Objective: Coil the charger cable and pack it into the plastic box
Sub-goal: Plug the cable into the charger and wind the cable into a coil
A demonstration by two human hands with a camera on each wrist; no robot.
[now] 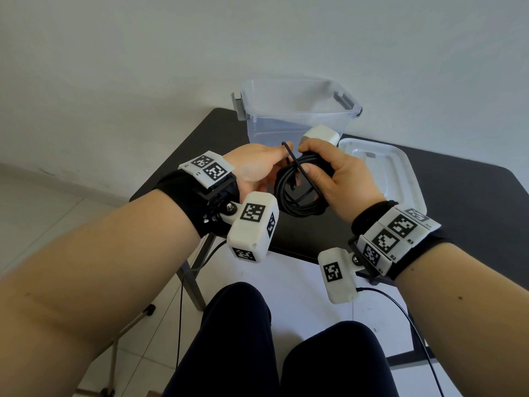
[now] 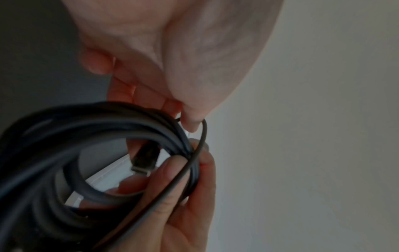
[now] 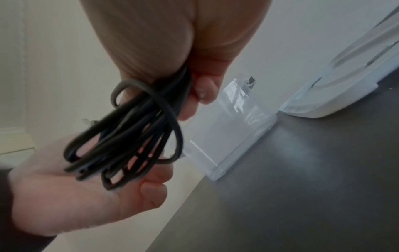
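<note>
Together two hands, left hand (image 1: pixel 254 167) and right hand (image 1: pixel 337 179), grip one coiled cable (image 1: pixel 297 196) before one plastic box (image 1: pixel 294 110)

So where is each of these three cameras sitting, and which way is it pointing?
Head: worn on the head, looking forward and down at the black table, the clear plastic box and its lid; both forearms, the left hand, the right hand and the knees show.
Left wrist: looks along the left hand's fingers at the coiled cable; the right hand's fingers too.
Right wrist: looks along the right hand towards the box; the left palm shows.
Shared: all three see the cable and both hands.
</note>
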